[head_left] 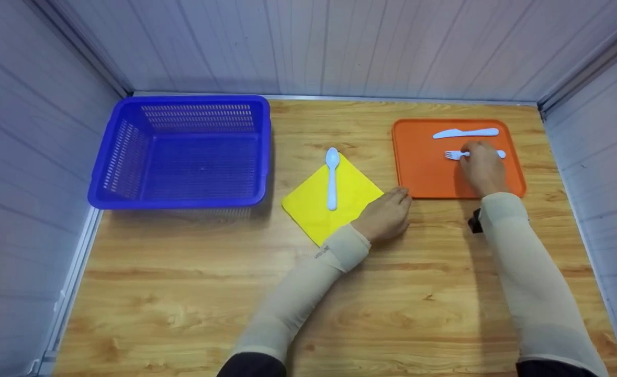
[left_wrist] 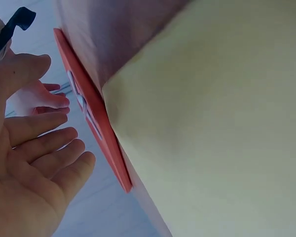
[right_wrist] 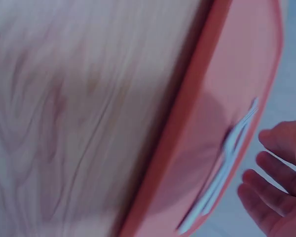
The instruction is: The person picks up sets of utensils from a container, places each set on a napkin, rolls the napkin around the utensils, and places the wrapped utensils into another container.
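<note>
My right hand (head_left: 483, 167) is over a pale plastic fork (head_left: 452, 155) on the orange tray (head_left: 423, 170). In the right wrist view its fingers (right_wrist: 266, 170) are loosely bent and apart from the fork, which lies flat. Behind the fork is a matching knife (head_left: 465, 133), its handle to the right. My left hand (head_left: 385, 215) is at the right corner of a yellow napkin (head_left: 355, 186), fingertips right by the tray's front left corner. The left wrist view shows its palm and relaxed fingers (left_wrist: 54, 163) with nothing in them. A pale spoon (head_left: 332, 180) lies on the napkin, bowl pointing away.
A blue perforated basket (head_left: 203, 203) stands at the back left, with bare wooden table (head_left: 182, 293) in front of it. Pale panel walls (head_left: 308, 47) enclose the table at the back and both sides. A small black object (head_left: 475, 222) shows beside the right cuff.
</note>
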Demonstrator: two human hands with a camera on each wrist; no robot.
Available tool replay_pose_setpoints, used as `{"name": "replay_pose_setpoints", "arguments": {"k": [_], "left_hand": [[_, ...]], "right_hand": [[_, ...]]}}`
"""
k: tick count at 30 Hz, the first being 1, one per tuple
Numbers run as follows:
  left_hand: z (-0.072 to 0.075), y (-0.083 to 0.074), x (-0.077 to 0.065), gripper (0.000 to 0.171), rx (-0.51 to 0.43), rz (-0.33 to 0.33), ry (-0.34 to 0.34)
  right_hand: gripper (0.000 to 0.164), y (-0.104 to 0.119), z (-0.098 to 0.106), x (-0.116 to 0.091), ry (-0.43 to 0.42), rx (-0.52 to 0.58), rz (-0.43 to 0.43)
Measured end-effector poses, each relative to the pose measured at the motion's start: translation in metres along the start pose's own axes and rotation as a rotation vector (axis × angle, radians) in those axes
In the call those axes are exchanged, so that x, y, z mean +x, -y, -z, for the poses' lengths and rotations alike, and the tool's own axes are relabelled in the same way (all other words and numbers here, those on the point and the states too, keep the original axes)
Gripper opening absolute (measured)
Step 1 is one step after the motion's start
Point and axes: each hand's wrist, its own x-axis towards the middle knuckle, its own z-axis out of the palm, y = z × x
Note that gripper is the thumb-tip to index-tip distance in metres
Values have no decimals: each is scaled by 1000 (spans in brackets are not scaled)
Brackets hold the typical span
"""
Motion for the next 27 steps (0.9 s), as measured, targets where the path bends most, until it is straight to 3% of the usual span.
{"name": "replay_pose_setpoints", "arguments": {"k": [5, 12, 21, 27], "left_hand": [[-2, -5, 10, 50, 46, 2, 60], [-6, -5, 18, 54, 57, 20, 129], [-7, -4, 18, 55, 41, 9, 177], [-10, -3, 17, 58, 34, 30, 177]], "right_hand": [[27, -20, 0, 8, 2, 2, -22], [27, -29, -3, 13, 25, -66, 47], [26, -33, -6, 18, -1, -118, 77], [22, -35, -8, 19, -54, -175, 141]]}}
